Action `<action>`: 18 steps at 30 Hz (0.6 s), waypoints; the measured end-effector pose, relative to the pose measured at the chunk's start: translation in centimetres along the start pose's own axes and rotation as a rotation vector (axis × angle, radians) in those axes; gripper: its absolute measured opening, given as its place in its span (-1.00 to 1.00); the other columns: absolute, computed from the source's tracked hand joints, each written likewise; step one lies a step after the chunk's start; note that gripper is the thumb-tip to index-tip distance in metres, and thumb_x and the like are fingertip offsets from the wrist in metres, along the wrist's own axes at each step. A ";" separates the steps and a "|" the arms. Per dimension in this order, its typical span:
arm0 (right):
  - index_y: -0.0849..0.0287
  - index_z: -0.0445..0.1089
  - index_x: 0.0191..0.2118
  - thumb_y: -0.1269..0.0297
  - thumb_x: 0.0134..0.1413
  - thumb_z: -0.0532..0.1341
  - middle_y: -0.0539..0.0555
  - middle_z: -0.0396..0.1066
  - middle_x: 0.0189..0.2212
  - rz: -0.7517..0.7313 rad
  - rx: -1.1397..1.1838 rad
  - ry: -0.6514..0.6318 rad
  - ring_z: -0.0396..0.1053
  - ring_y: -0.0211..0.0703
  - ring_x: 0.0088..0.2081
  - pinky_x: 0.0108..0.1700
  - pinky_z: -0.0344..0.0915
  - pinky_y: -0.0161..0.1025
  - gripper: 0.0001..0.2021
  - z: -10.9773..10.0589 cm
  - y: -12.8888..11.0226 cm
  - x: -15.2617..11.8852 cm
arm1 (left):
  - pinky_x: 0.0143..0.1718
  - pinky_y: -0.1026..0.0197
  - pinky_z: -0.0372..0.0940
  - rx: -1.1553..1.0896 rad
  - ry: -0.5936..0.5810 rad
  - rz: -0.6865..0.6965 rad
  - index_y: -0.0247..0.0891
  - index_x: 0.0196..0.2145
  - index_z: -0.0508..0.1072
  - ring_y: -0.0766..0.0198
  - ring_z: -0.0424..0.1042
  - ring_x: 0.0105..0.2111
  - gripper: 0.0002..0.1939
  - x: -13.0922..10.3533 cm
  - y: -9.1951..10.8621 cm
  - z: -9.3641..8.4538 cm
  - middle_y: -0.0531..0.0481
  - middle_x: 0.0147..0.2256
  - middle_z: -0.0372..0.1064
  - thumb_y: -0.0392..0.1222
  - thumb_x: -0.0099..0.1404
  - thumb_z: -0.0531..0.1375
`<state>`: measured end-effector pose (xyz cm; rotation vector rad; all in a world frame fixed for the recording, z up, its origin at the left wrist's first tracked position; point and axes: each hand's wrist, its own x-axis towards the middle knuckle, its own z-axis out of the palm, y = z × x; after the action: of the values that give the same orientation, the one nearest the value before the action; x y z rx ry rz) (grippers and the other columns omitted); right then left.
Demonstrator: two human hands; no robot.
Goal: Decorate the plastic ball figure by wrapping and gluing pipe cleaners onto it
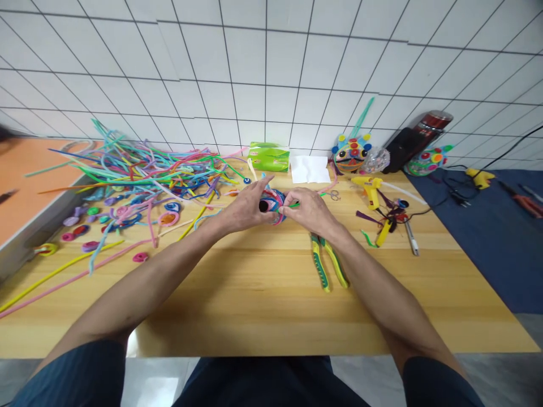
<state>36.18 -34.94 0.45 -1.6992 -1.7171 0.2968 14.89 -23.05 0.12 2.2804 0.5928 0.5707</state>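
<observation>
- Multicoloured craft piece (275,199): centre, towards far side of table (237,305).
- Left hand (246,206): grasping its left side.
- Right hand (309,207): pinching green strip (294,204), long axis left-to-right, at its right side.

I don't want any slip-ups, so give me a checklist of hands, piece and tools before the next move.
1. Piece steadied: ok, the left hand holds the multicoloured piece.
2. Green strip gripped: ok, it looks pinched in the right hand, with green showing at the fingers.
3. Pliers clear of the arms: not ok, their head end is hidden at the right forearm.
4. Glue gun away from the hands: ok, it lies to their right.
5. Glue gun hot: cannot tell.
6. Scissors on the table: ok, just beyond the right hand.
</observation>
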 end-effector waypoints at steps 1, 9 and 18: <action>0.03 0.48 -0.41 0.40 0.12 0.50 0.03 0.61 -0.29 0.000 -0.005 -0.002 0.48 -0.02 -0.19 0.00 0.31 -0.09 -0.78 0.0 0.0 0.0 | 0.54 -0.36 0.25 -0.006 -0.001 0.007 -0.22 0.54 0.33 -0.38 0.39 0.44 0.04 -0.1 -0.2 0.2 -0.38 0.40 0.39 0.02 0.19 0.52; 0.01 0.51 -0.35 0.36 0.19 0.49 0.06 0.65 -0.23 0.005 -0.017 -0.003 0.53 0.05 -0.14 0.04 0.34 -0.04 -0.82 -0.5 -0.3 -0.3 | 0.53 -0.25 0.25 -0.070 0.070 0.063 -0.18 0.57 0.29 -0.24 0.37 0.40 -0.03 -1.0 -1.9 1.9 -0.31 0.37 0.36 0.15 0.33 0.46; -0.01 0.58 -0.23 0.33 0.20 0.51 0.14 0.71 -0.04 -0.057 -0.127 0.073 0.59 0.28 0.12 0.30 0.36 0.22 -0.86 -2.7 -2.0 -0.8 | 0.51 -0.27 0.26 -0.066 0.096 0.054 -0.11 0.41 0.42 -0.21 0.34 0.32 -0.27 -1.5 -1.9 2.4 -0.23 0.24 0.31 0.15 0.39 0.40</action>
<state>36.12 -36.76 3.37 -1.7255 -1.7589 0.0998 14.57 -23.88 -3.14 2.2219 0.5520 0.7184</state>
